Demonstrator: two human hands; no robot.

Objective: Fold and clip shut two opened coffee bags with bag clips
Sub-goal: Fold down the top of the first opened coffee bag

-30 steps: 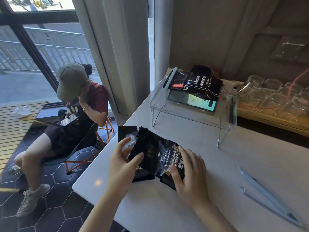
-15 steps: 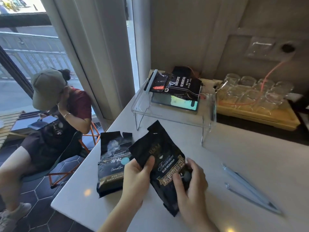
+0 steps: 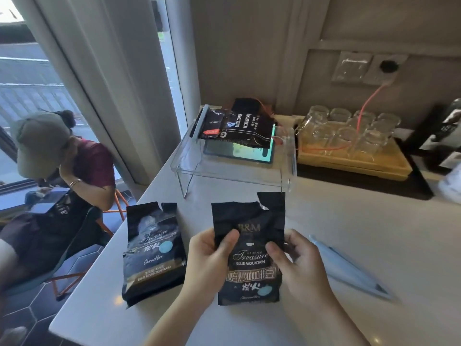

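A black coffee bag (image 3: pixel 249 221) with gold lettering stands upright in front of me, its torn top open. My left hand (image 3: pixel 209 260) grips its left edge, thumb across the front. My right hand (image 3: pixel 296 260) grips its right edge the same way. A second black coffee bag (image 3: pixel 152 250) lies flat on the white table (image 3: pixel 374 233) just left of my left hand, torn top pointing away. Pale blue bag clips (image 3: pixel 349 270) lie on the table right of my right hand.
A clear acrylic stand (image 3: pixel 232 171) behind the bags carries a tablet and more dark bags. A wooden tray of upturned glasses (image 3: pixel 349 136) sits at the back right. A seated person (image 3: pixel 57 171) is beyond the table's left edge.
The held bag has been turned from tilted to upright and squared to me. The second bag now lies apart on the left. My view has shifted rightward.
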